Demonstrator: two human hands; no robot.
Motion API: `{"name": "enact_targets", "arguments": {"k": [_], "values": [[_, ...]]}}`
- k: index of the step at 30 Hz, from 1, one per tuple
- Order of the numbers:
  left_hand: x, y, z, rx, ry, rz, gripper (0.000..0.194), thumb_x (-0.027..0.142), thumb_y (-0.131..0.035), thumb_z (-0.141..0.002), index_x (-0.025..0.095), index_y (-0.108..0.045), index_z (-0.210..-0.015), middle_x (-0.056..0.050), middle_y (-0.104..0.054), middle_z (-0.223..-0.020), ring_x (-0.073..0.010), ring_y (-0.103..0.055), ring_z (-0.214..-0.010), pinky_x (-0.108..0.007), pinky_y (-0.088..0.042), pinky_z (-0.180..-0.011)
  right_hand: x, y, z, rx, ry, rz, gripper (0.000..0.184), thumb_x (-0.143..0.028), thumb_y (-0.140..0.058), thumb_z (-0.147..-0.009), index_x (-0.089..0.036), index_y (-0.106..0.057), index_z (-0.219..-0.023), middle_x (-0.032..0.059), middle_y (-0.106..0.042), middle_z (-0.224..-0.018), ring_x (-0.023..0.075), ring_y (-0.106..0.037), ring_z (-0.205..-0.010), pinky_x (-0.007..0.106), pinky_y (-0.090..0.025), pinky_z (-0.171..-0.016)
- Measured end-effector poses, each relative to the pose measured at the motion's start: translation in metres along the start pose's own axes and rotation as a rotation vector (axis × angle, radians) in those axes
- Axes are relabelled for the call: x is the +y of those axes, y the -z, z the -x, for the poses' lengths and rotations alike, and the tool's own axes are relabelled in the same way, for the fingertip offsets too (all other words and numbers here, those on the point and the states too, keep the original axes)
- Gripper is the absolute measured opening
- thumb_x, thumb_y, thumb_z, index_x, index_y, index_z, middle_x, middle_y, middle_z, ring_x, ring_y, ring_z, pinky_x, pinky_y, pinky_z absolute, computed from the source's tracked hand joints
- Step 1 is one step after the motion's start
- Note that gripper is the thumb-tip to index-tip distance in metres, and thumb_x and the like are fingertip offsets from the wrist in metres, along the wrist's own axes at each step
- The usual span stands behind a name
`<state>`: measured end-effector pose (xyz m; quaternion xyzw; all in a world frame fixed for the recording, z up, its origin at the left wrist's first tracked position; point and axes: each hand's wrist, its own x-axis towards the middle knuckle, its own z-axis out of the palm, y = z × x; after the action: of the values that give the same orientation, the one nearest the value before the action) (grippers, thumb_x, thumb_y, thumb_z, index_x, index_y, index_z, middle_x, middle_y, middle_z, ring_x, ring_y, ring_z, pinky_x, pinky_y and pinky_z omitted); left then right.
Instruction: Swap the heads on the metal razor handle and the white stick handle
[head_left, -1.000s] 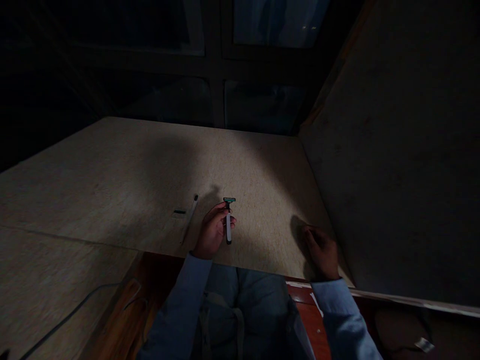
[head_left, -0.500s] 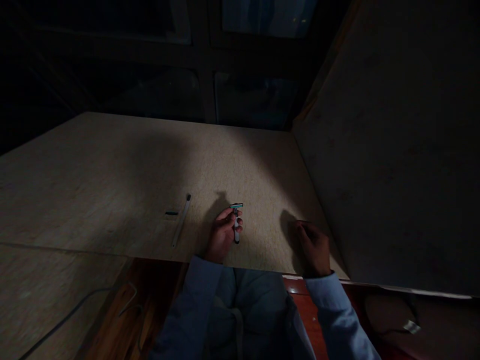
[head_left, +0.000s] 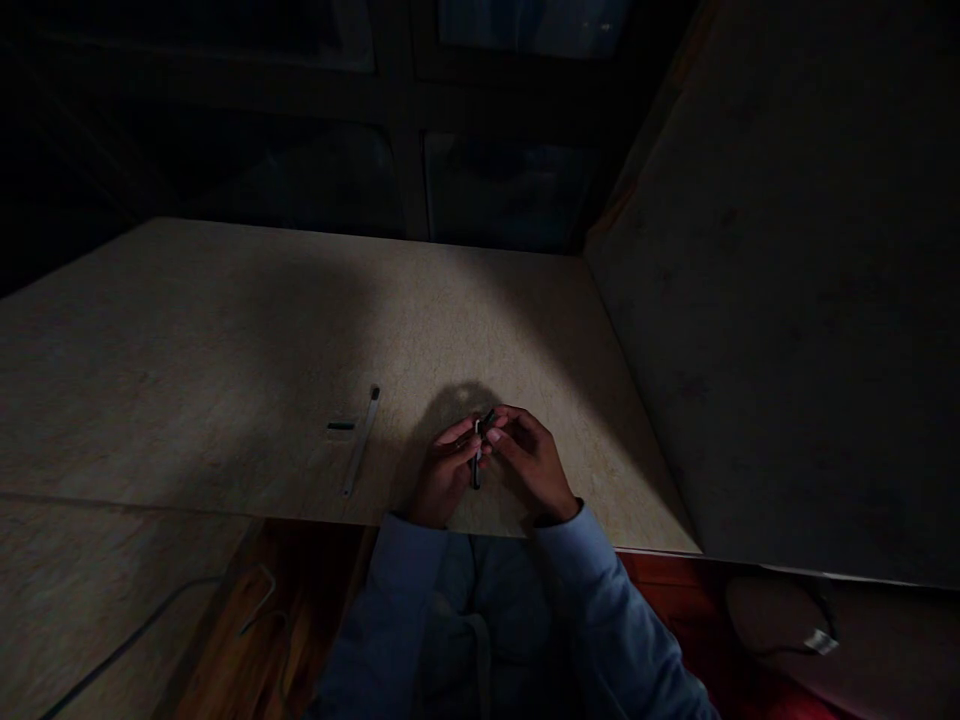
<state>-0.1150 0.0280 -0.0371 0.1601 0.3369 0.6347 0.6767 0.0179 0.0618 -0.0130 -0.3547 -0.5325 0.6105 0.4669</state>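
Observation:
My left hand [head_left: 442, 475] is closed round the pale handle of a razor [head_left: 475, 472], held near the table's front edge. My right hand [head_left: 531, 455] meets it from the right, thumb and fingers pinched on the dark razor head [head_left: 489, 418], which sits tilted at the handle's top. Fingers cover the joint, so I cannot tell whether head and handle are attached. Left of my hands, a slim pale handle with a dark tip [head_left: 362, 440] lies on the table. Beside it is a small dark flat strip with a pale edge [head_left: 341, 426].
The pale table [head_left: 225, 300] meets an upright panel [head_left: 787, 300] on the right. Dark window frames [head_left: 409, 180] stand behind it. A lower pale surface with a cable [head_left: 142, 630] is at the front left. The room is dim.
My right hand has moved left from the table's right side to the razor and taken hold of its head. The head has gone from level to tilted. My left hand stays in place.

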Motion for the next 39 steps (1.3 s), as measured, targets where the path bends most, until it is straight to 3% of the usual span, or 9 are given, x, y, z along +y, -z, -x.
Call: {"name": "enact_targets", "arguments": {"k": [3,10,19,25,30,39], "values": [[0.000,-0.002,0.001,0.038,0.024,-0.035,0.051,0.024,-0.087,-0.062,0.013,-0.070,-0.109,-0.009,-0.073,-0.098,-0.0128,-0.063,-0.073,-0.022,-0.045,-0.060,0.008,0.000,-0.003,-0.002,-0.059,-0.126,0.030,-0.040,-0.078,-0.076,-0.022,-0.067,-0.098,0.0002,-0.064,-0.084,0.0156,-0.062,-0.069,0.030,-0.056,-0.062],[0.001,-0.006,0.004,0.087,0.017,-0.079,0.051,0.024,-0.087,-0.063,0.012,-0.072,-0.110,-0.008,-0.074,-0.093,-0.0149,-0.065,-0.074,-0.023,-0.045,-0.061,0.009,0.004,-0.002,-0.009,-0.078,-0.212,0.032,-0.039,-0.080,-0.075,-0.022,-0.069,-0.099,0.0002,-0.067,-0.084,0.0144,-0.061,-0.065,0.029,-0.056,-0.059],[0.001,-0.008,0.007,0.097,-0.002,-0.131,0.051,0.025,-0.088,-0.061,0.010,-0.071,-0.107,-0.008,-0.074,-0.084,-0.0162,-0.067,-0.072,-0.021,-0.044,-0.055,0.015,0.005,0.002,0.033,-0.086,-0.080,0.040,-0.052,-0.073,-0.079,-0.021,-0.066,-0.103,0.0030,-0.069,-0.085,0.0172,-0.063,-0.070,0.032,-0.057,-0.066],[0.006,-0.013,0.009,0.071,-0.025,-0.194,0.043,0.041,-0.083,-0.066,0.011,-0.069,-0.093,-0.007,-0.072,-0.080,-0.0147,-0.066,-0.061,-0.020,-0.041,-0.043,0.021,0.005,0.003,0.059,-0.049,0.004,0.041,-0.056,-0.072,-0.077,-0.021,-0.067,-0.098,0.0024,-0.069,-0.081,0.0173,-0.062,-0.071,0.032,-0.055,-0.065],[0.007,-0.014,0.010,0.022,-0.007,-0.182,0.040,0.047,-0.081,-0.068,0.013,-0.063,-0.082,-0.005,-0.070,-0.070,-0.0128,-0.062,-0.051,-0.019,-0.039,-0.038,0.021,0.004,0.006,0.023,-0.053,-0.071,0.035,-0.049,-0.074,-0.078,-0.020,-0.066,-0.097,-0.0006,-0.066,-0.075,0.0145,-0.060,-0.062,0.031,-0.053,-0.063],[0.007,-0.010,0.011,-0.008,-0.032,-0.147,0.037,0.043,-0.081,-0.069,0.013,-0.060,-0.076,-0.001,-0.066,-0.066,-0.0067,-0.052,-0.041,-0.018,-0.032,-0.034,0.018,0.003,0.011,0.014,0.019,0.006,0.035,-0.047,-0.075,-0.078,-0.022,-0.069,-0.101,0.0014,-0.070,-0.079,0.0172,-0.065,-0.073,0.033,-0.053,-0.071]]}}
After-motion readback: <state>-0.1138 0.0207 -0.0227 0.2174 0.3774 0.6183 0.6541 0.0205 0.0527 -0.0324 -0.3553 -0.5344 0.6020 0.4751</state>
